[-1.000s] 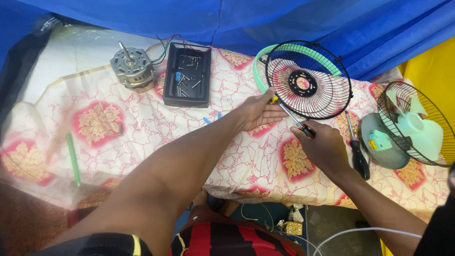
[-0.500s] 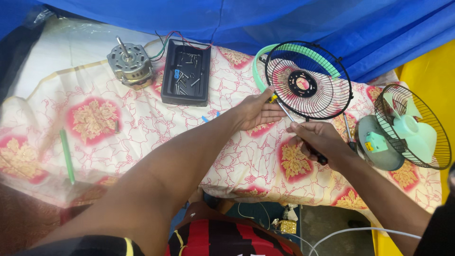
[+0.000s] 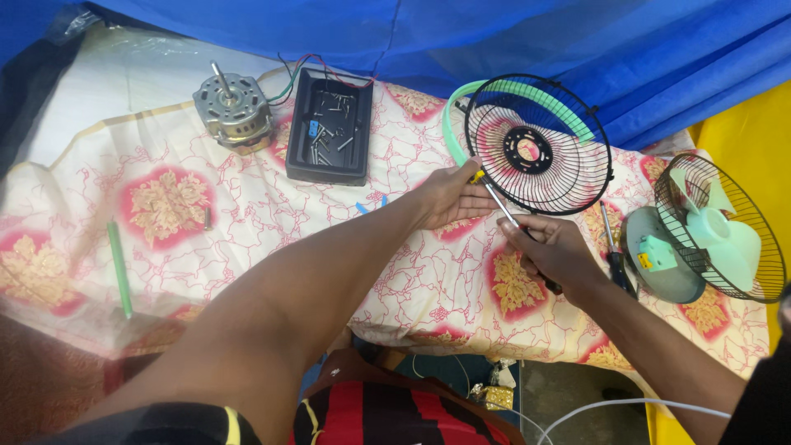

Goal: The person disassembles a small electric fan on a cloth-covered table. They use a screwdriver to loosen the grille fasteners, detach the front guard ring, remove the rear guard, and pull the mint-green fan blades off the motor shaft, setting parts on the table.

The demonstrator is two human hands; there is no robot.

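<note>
From the head camera, the right hand [image 3: 552, 251] is clenched around the dark handle of a screwdriver [image 3: 504, 212], whose shaft runs up and away from that grip toward the left hand [image 3: 451, 196]. The yellow tip end of the tool meets the lower left rim of the black wire fan guard [image 3: 537, 147], just beyond the left hand's fingertips. The left hand lies flat on the cloth with fingers pressed against the guard's rim and the tool's tip, steadying rather than wrapping anything. A light green ring [image 3: 461, 111] hugs the guard's far left edge.

To the outer side of the right-hand grip, very near the wrist, a second screwdriver [image 3: 611, 251] lies on the cloth, and past it rests a fan head with pale green blades [image 3: 709, 239] inside its own cage. That side is crowded; the near side of the grip, toward the table edge, is open cloth.

Well away beyond the left forearm sit a black tray of screws [image 3: 329, 128] and a bare motor [image 3: 233, 109], with a green stick [image 3: 119, 268] farther off still. The work surface is a table under a cream cloth with red floral patches [image 3: 272, 214]; blue tarpaulin [image 3: 412, 33] hangs behind.
</note>
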